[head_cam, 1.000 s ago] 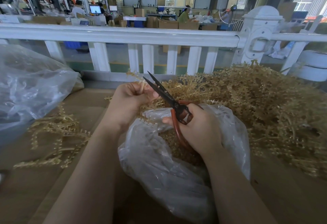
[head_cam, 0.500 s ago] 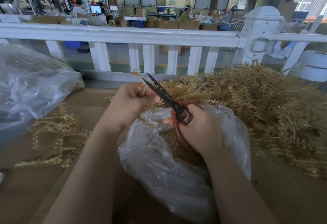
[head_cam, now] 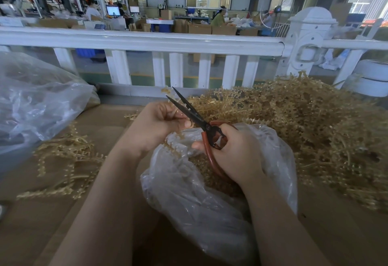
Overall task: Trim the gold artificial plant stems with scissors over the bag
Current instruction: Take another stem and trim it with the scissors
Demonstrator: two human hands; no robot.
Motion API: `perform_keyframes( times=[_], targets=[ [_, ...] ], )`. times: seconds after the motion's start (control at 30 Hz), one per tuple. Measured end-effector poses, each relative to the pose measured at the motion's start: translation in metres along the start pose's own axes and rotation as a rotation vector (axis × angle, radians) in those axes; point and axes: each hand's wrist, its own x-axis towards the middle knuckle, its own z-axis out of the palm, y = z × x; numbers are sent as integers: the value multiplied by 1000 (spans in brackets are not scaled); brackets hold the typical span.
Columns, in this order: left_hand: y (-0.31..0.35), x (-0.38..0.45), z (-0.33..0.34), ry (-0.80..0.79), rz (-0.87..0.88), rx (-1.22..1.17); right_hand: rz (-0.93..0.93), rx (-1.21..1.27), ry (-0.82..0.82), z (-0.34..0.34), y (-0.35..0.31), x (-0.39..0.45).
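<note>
Scissors with dark blades and red-brown looped handles (head_cam: 206, 128) sit in the right hand (head_cam: 237, 154), whose fingers curl through and round the loops; the blades stand parted, tips pointing toward 11 o'clock. The left hand (head_cam: 156, 125) is curled into a loose fist, pinching a thin gold plastic plant stem (head_cam: 168, 92) whose tip rises just beside the blade tips. Both hands hover above a crumpled clear plastic bag (head_cam: 189, 192) holding gold trimmings, its open mouth under the scissors. A big heap of gold artificial stems (head_cam: 304, 129) fills the brown table (head_cam: 42, 223) from 1 to 3 o'clock, touching the bag's far edge. A smaller loose scatter of gold stems (head_cam: 63, 160) lies at 9 o'clock, apart from the bag. A second large clear bag (head_cam: 31, 108) bulges at 10 o'clock. The white railing (head_cam: 147, 43) bounds the table's far edge at 12 o'clock.
</note>
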Motion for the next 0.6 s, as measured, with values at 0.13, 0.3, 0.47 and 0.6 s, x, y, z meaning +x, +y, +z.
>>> perform_keyframes(
  times=[0.13,0.3,0.47,0.6],
  targets=[
    [0,0,0,-42,5,-77,15,11,0,-1,0,-1],
    [-1,0,0,26,-7,-163,45,-6,-23,0,4,0],
    [-1,1,2,69,33,-167,58,47,-16,-2,5,0],
    [-1,1,5,127,58,-199,53,29,-25,-2,3,0]
  ],
)
